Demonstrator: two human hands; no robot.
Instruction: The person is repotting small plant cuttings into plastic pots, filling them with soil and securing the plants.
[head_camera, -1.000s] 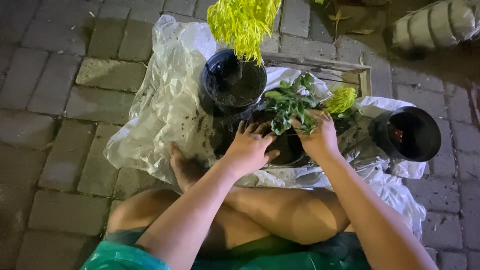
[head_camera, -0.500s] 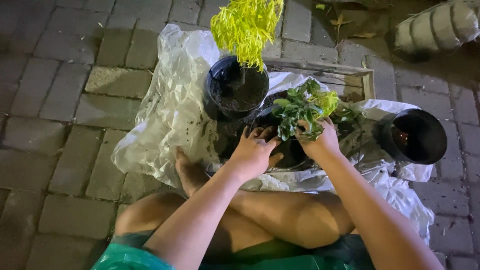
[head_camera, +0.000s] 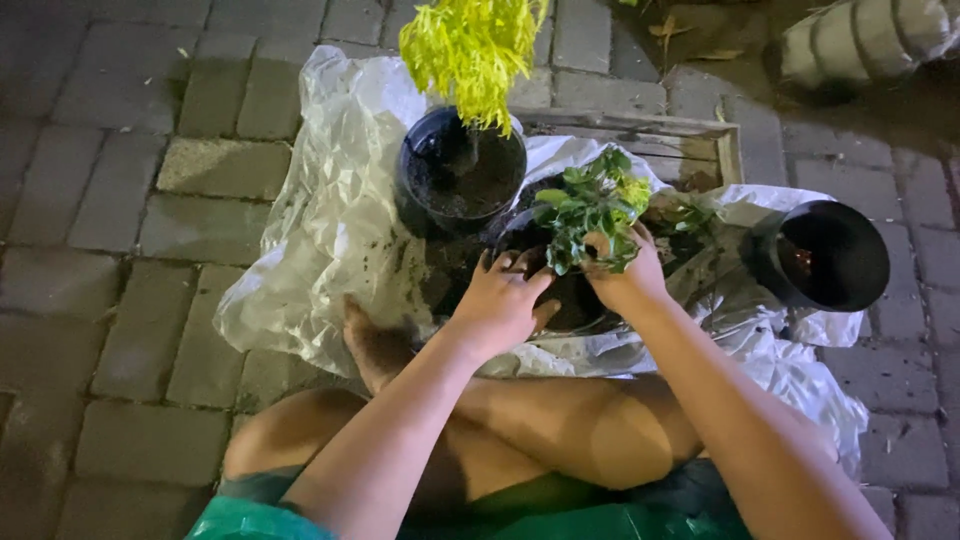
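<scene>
A person sits cross-legged on brick paving, seen from above. The left hand (head_camera: 497, 300) rests with fingers spread on the rim and soil of a black pot (head_camera: 575, 300) on crumpled white plastic sheeting (head_camera: 340, 230). The right hand (head_camera: 622, 272) has its fingers closed around the base of a small green-leaved plant (head_camera: 585, 205) standing in that pot. Just behind sits another black pot with a yellow-green plant (head_camera: 470, 45); an empty black pot (head_camera: 825, 258) lies to the right.

Pot rim (head_camera: 520, 232) behind hands, leaves
</scene>
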